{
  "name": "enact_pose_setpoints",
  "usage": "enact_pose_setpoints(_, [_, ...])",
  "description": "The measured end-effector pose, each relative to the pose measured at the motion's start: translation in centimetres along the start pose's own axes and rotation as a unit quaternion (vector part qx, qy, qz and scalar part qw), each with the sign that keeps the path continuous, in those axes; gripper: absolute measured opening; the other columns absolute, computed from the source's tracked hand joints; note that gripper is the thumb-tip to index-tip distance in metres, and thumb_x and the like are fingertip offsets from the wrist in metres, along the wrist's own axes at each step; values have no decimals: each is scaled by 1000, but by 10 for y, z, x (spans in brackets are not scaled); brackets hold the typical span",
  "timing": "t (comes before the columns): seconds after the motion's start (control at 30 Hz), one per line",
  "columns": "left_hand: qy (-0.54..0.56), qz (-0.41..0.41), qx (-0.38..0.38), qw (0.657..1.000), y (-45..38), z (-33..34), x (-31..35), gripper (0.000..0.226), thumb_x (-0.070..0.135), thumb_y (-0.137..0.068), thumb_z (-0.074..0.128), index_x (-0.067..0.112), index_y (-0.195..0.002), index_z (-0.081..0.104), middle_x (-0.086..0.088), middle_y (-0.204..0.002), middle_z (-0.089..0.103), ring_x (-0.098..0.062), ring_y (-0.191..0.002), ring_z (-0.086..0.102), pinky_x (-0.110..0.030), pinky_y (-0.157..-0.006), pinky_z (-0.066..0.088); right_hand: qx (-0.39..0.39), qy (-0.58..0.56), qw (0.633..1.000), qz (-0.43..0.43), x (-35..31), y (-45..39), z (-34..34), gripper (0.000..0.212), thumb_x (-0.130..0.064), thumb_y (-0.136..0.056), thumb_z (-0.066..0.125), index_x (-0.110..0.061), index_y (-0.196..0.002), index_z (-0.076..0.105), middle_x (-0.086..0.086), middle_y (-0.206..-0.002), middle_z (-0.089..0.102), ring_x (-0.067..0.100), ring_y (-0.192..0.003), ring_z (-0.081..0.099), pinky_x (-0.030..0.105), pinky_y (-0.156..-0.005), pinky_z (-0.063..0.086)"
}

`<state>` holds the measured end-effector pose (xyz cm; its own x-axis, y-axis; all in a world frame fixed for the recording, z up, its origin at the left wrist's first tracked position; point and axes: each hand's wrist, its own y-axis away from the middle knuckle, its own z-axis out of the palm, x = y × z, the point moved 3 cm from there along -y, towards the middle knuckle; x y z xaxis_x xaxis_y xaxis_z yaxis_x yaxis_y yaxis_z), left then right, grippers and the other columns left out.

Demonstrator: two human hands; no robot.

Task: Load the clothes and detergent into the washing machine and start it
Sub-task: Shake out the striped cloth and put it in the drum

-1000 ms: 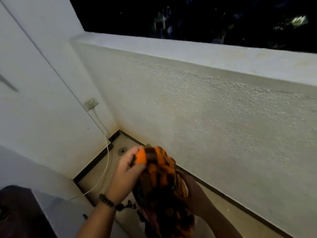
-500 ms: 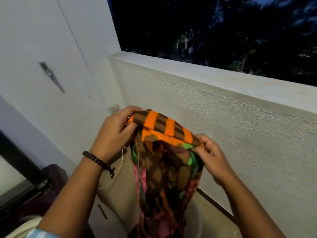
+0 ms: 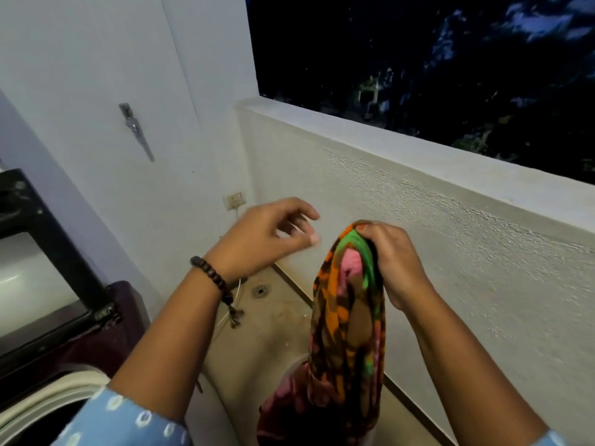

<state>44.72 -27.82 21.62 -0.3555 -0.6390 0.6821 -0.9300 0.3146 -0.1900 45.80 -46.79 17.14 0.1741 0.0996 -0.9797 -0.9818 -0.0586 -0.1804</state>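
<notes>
Half a second ago both hands pinched the top edge of the patterned cloth and held it spread between them; now the left hand has let go and hovers just beside the cloth with its fingers loosely spread and nothing in them, while the right hand alone grips the patterned cloth, bunched at its top in a closed fist. The cloth, orange, brown, green and pink, hangs straight down from that fist, and its lower end reaches a pale tub on the floor, where more dark and pink fabric seems to lie; how many pieces are in there cannot be told. The view has also swung left, so the washing machine now shows at the lower left, its dark lid raised and the pale rim of the drum opening visible below the left forearm. With the piece gathered into one hand and the machine open just beside, the next move is likely to carry it over the left side and drop it into the drum. Counted: two hands, one cloth held, one tub, one machine, one beaded bracelet on the left wrist, one wall socket, one floor drain. No detergent is visible.
</notes>
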Motion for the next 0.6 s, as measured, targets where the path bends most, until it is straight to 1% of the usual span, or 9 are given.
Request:
enact_pose_setpoints(0.07, [-27,-24,-109,993,1,33,-16,51,36,-79,77,31,-124,55,11,-110,64,-5,-99,62,-32,-87,55,-20,22,999,-18,-7,0,9,31,-19,-85,51,-21,-55,52,-4,-53,50,11,-54,48,22,-51,37])
enact_pose_setpoints(0.1, [-20,-29,-121,992,2,48,-26,51,35,-79,77,31,-125,54,8,-110,64,-6,-98,62,-34,-87,54,-21,19,999,-25,-13,-1,10,36,-16,-87,50,-22,-52,51,-7,-51,49,9,-52,48,21,-50,37])
enact_pose_setpoints(0.13, [-17,-37,-117,992,5,61,-38,46,33,-81,75,29,-122,56,7,-108,65,-8,-96,63,-37,-86,54,-22,7,999,-33,-19,-2,10,37,-16,-87,50,-23,-50,52,-8,-50,50,8,-51,48,20,-49,38])
enact_pose_setpoints(0.23, [-25,-69,-112,991,14,91,-71,25,35,-84,68,30,-108,63,4,-101,68,-13,-91,63,-42,-83,53,-36,-18,998,-56,-43,-2,8,24,-22,-80,51,-19,-56,54,-6,-51,54,9,-53,54,19,-51,42])
enact_pose_setpoints(0.4, [-107,-166,-203,959,36,127,-120,23,28,-90,61,8,-101,62,-11,-106,67,-26,-99,61,-41,-88,50,32,-90,991,-96,-75,-1,1,43,-12,-91,52,-18,-48,55,-11,-44,55,-1,-45,54,17,-49,44])
enact_pose_setpoints(0.5, [-93,-221,-164,957,42,121,-140,11,21,-96,53,13,-90,58,-14,-95,63,-32,-97,61,-38,-82,48,38,-117,983,-135,-85,-1,-6,34,-17,-81,52,-20,-47,57,-10,-46,52,3,-46,52,17,-48,42])
enact_pose_setpoints(0.53, [-86,-227,-133,961,40,112,-142,12,19,-97,51,12,-90,59,-15,-94,63,-33,-96,61,-37,-81,48,31,-86,986,-140,-81,-2,-8,28,-20,-78,52,-18,-50,57,-8,-48,51,6,-47,50,18,-48,41])
enact_pose_setpoints(0.57, [-72,-223,-95,968,36,101,-142,14,17,-98,50,13,-91,62,-15,-96,65,-33,-97,62,-36,-80,47,24,-31,990,-138,-73,-4,-10,25,-23,-75,54,-10,-54,56,-3,-50,50,10,-49,48,20,-48,39])
enact_pose_setpoints(0.6, [-48,-210,-54,975,32,89,-137,16,14,-98,48,15,-91,63,-14,-97,67,-32,-97,62,-34,-79,47,4,47,990,-130,-62,-6,-10,28,-27,-75,54,-3,-59,55,2,-53,49,14,-51,47,23,-50,38])
